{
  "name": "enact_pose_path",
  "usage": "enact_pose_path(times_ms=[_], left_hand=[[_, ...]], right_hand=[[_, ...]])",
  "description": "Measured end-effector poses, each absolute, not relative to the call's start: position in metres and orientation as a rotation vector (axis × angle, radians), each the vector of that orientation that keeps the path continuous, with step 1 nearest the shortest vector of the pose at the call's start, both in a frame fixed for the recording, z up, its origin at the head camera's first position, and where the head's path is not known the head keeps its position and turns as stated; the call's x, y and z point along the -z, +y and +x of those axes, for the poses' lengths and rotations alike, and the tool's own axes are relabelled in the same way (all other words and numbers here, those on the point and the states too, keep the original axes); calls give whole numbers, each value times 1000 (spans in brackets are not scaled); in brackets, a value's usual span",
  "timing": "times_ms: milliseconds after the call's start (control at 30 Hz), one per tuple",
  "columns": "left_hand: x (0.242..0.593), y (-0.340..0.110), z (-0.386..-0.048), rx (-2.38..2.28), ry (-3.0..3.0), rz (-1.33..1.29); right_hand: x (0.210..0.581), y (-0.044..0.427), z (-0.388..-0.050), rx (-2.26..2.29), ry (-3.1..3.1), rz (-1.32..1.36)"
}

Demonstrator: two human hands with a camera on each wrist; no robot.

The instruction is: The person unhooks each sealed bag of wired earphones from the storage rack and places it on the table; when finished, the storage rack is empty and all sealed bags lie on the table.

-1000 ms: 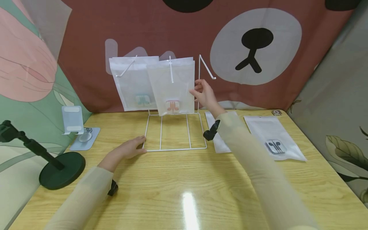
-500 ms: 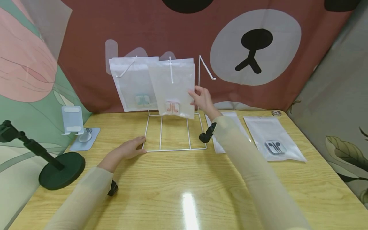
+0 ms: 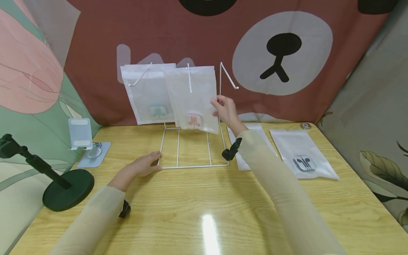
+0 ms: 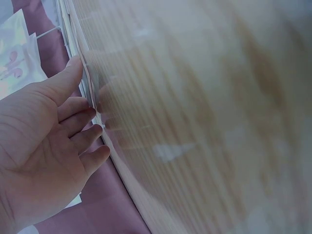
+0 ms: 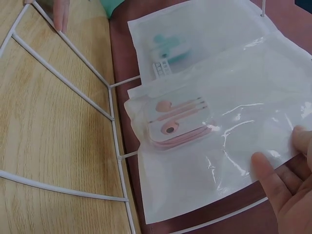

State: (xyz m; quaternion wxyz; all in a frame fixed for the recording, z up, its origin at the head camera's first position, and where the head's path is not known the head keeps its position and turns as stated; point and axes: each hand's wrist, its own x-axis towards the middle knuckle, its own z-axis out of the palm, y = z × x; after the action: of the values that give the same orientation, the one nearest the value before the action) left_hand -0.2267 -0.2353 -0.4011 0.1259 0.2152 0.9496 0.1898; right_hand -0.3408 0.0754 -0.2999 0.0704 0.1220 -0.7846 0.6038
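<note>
A white wire display rack stands on the table with hooks at its top. Two translucent white zip bags hang there: one with teal earphones on the left hook, one with pink earphones on the middle hook. My right hand pinches the right edge of the pink-earphone bag; in the right wrist view the thumb lies on its front. On the table, my left hand rests its fingertips against the left front corner of the rack base, fingers relaxed.
The rack's right hook bears no bag. A bag with dark earphones lies on the right of the wooden table; another white bag lies partly under my right arm. At left stand a phone stand and a black round-based stand.
My right hand has come down along the edge of the pink-earphone bag, and the bag's lower part has swung slightly to the right. The left hand has stayed still.
</note>
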Motion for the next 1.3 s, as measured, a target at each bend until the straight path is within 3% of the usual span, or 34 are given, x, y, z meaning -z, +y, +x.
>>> enact_pose_path(times_ms=[400, 1300], left_hand=[[404, -235, -228, -542, 2775, 642], [404, -237, -228, -549, 2762, 636]], right_hand=[[296, 82, -326, -1688, -2411, 410], [299, 99, -263, -1857, -2280, 617]])
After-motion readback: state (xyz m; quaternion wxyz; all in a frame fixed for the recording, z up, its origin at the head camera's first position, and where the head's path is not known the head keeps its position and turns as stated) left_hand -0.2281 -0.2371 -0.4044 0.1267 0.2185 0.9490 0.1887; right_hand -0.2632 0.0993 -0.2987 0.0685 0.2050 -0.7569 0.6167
